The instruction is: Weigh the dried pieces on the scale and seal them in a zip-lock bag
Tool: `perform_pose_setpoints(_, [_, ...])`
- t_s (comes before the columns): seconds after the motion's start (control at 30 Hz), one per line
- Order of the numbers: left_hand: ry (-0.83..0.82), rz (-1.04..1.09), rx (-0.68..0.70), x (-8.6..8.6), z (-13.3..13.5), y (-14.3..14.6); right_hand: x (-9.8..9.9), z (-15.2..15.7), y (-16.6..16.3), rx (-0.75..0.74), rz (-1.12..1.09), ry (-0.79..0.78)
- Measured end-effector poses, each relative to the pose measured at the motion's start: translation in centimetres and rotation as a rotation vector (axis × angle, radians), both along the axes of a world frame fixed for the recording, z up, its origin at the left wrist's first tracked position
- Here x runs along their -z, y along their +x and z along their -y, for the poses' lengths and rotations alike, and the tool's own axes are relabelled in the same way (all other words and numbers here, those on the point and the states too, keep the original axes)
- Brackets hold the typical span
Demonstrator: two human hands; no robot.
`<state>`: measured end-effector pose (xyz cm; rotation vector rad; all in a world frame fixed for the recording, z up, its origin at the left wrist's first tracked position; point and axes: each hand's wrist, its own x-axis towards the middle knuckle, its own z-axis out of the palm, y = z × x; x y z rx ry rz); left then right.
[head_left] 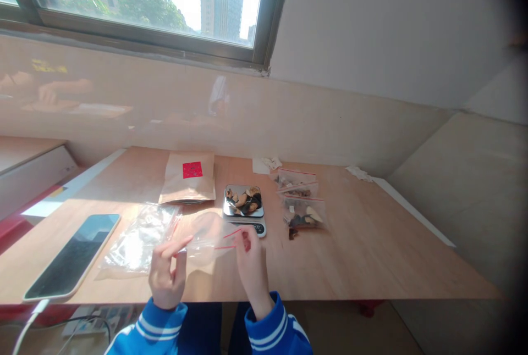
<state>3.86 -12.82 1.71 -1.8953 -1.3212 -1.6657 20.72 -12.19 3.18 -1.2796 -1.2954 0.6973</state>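
Between my hands is a clear zip bag (202, 242) with red lines along its mouth. My left hand (167, 272) pinches the bag's closed end, while my right hand (252, 264) grips it by the red-lined edge. Just beyond the bag stands a small digital scale (260, 228), its display partly hidden by my right hand. Dark and pale dried pieces (244, 201), perhaps dried mushrooms, lie on the scale's plate. To the left, a stack of clear plastic bags (138, 239) lies flat on the table.
Several filled zip bags (304, 215) lie right of the scale, with a dark loose piece (292, 233) beside them. A brown paper pouch (187, 184) with a red label lies behind. A phone (74, 259) with a white cable is at left. Crumpled white tissue (272, 163) lies near the wall.
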Motion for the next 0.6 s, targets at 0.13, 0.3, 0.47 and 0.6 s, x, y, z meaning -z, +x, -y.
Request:
perform_pose_setpoints(0.13, [0.022,0.052,-0.039,-0.7,-0.9,-0.2,0.1,-0.8,1.7,-0.138,0.006,0.012])
perform_pose_setpoints(0.3, [0.095,0.203,-0.263,-2.0,-2.5,0.1,0.1,-2.7,2.8,-0.112,0.262,0.077])
perform_pose_setpoints(0.47, [0.197,0.333,-0.144,-3.7,-5.1,1.7,1.4,-5.7,2.5,0.093,0.744,0.184])
perform_pose_setpoints(0.6, [0.014,0.34,0.036,-3.9,-7.6,2.9,2.0,-6.8,2.1,0.119,0.937,0.22])
